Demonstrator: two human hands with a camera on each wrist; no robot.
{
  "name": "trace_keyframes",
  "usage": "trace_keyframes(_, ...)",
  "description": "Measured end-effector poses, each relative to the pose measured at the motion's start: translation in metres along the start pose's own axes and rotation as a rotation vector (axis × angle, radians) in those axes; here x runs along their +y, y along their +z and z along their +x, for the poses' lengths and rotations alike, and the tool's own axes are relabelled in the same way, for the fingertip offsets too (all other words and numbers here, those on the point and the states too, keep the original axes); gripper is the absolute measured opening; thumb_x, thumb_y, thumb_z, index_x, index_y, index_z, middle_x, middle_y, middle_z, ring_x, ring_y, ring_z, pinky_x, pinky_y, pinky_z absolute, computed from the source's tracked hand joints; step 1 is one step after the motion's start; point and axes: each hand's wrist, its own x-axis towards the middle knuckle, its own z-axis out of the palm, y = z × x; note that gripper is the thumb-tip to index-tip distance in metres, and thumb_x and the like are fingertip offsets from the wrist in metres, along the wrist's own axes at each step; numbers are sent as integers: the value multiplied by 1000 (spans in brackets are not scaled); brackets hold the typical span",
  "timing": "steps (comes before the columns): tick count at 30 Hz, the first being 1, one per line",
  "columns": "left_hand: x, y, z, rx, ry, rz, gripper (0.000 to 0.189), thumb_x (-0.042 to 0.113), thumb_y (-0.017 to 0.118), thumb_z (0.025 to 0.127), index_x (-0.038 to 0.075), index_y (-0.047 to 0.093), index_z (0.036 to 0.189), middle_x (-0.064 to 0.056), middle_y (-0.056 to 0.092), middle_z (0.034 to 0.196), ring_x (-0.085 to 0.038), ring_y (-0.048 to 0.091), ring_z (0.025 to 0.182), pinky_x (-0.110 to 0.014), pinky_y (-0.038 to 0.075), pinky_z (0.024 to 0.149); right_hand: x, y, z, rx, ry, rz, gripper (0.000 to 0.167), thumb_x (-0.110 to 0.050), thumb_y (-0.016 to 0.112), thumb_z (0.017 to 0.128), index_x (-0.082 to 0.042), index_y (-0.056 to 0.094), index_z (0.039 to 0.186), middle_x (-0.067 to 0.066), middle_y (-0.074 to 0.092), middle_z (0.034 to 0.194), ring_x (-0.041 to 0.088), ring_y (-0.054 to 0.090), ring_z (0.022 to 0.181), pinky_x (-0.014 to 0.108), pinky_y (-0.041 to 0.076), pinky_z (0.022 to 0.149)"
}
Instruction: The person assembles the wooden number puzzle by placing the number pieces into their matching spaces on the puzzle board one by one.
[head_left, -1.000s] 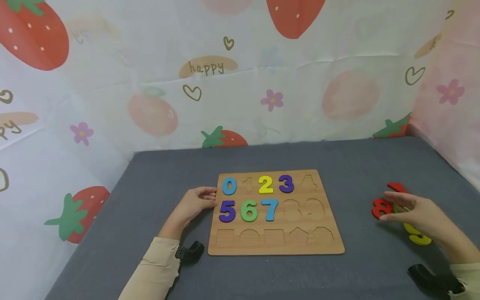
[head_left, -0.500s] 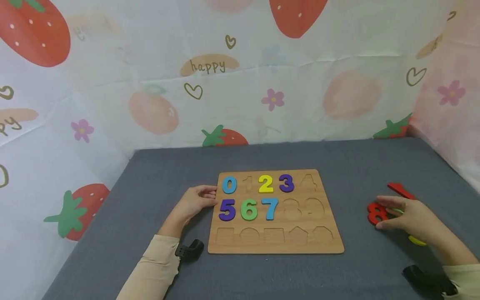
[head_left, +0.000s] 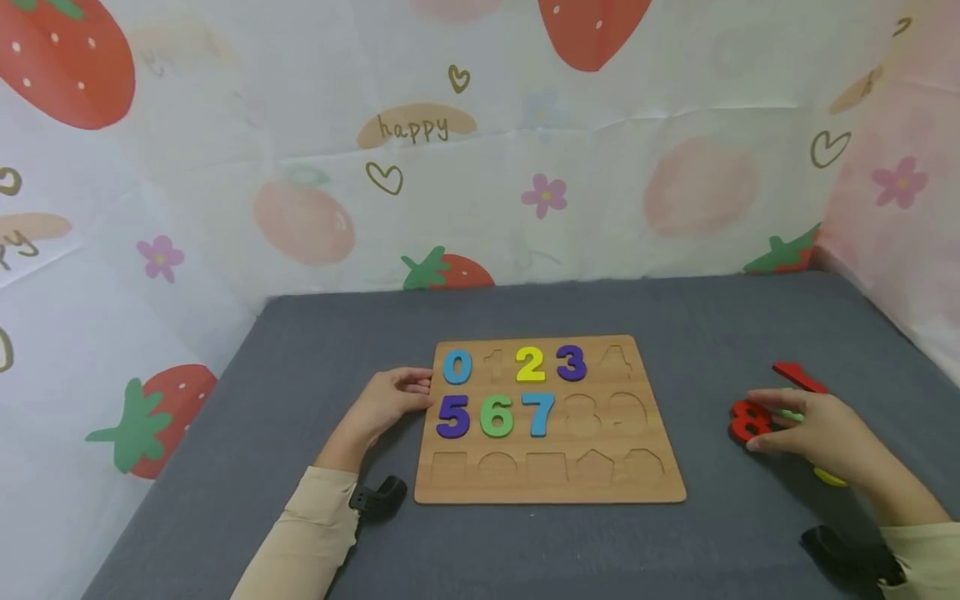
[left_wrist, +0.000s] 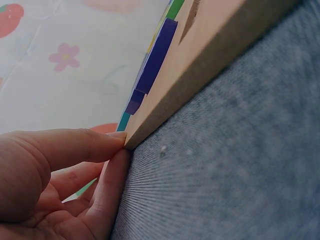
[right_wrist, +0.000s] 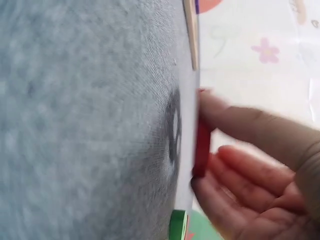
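A wooden number puzzle board [head_left: 480, 493] lies on the grey cloth, its left edge pinched between the thumb and fingers of my left hand [head_left: 380, 408]. Blue 0 [head_left: 457, 367], yellow 2, purple 3, purple 5 [head_left: 453, 417], green 6 and blue 7 [head_left: 537, 414] sit in its recesses. The recesses for 1, 4, 8, 9 and the bottom-row shapes are bare. Off to the right, my right hand [head_left: 828, 433] holds a red number 8 [head_left: 748, 422] by its edges. In the right wrist view the 8 [right_wrist: 202, 147] is raised above the cloth, casting a shadow.
Beyond the right hand lies a red number 1 [head_left: 799, 377]. A green piece [head_left: 792, 415] and a yellow piece [head_left: 830, 477] are partly hidden by that hand. A fabric wall with strawberry prints [head_left: 465, 200] stands behind the table.
My right hand has closed on the red 8 and moved it slightly left, away from the other loose pieces. The left hand stays at the board's edge.
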Motion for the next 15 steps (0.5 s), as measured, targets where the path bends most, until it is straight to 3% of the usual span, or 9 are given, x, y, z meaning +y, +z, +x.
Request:
trace_keyframes(4, 3, 0, 1, -1, 1, -7, 48, 9, 69, 92, 2, 57, 138, -18, 64, 127, -29, 61, 118, -47, 45, 106, -15, 3, -1, 22, -27, 56, 81, -39, 82, 81, 1, 50, 143, 30, 51, 143, 38, 63, 120, 21, 53, 73)
trace_keyframes(7, 3, 0, 1, -1, -10, -6, 48, 8, 69, 92, 2, 57, 138, -18, 64, 127, -29, 61, 118, -47, 44, 106, -29, 9, 1, 35, -55, 113, 78, -35, 81, 82, 2, 50, 143, 29, 50, 144, 38, 60, 123, 21, 55, 74)
trace_keyframes(15, 2, 0, -1, 3, -24, -10, 49, 8, 69, 91, 3, 57, 138, -17, 64, 127, -29, 61, 118, -46, 45, 106, -68, 25, 15, 35, -115, 191, 76, -34, 83, 80, 0, 53, 141, 27, 50, 145, 45, 53, 129, 37, 58, 85)
